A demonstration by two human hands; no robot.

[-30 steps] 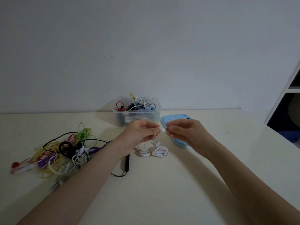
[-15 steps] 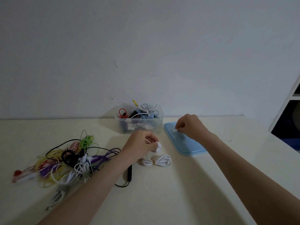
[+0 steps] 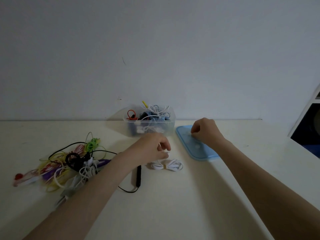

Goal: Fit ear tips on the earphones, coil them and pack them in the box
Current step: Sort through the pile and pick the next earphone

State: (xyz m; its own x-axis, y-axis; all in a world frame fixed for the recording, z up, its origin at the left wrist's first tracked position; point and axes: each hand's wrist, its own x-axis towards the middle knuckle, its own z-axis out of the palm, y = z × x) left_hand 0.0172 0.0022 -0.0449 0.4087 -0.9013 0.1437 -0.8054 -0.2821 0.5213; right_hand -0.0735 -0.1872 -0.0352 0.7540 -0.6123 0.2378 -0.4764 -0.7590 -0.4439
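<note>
Cream, matte tabletop [image 3: 173, 205] fills the foreground, both bare forearms reaching across it. Just past the left wrist lies a black cable with a slim stick-shaped remote [image 3: 138, 175]. Beside it sits the coiled white earphones [image 3: 166, 166], a neat glossy bundle cinched at the middle by a band. The left hand [image 3: 152, 148] hovers right above that coil, fingers curled tight around a thin white strand rising from it. Off to the left sprawls a tangled pile of cables [image 3: 69, 163] — yellow, green, purple, black, white. Further out, the right hand [image 3: 205, 130] rests on the flat blue lid [image 3: 192, 149], fingertips pinched together on it; whatever they grip is too small to tell. Beyond, the translucent plastic box [image 3: 150, 124] stands against the plain pale wall [image 3: 155, 49], stuffed with more earphones. Dark shelving [image 3: 310, 129] edges the right.
</note>
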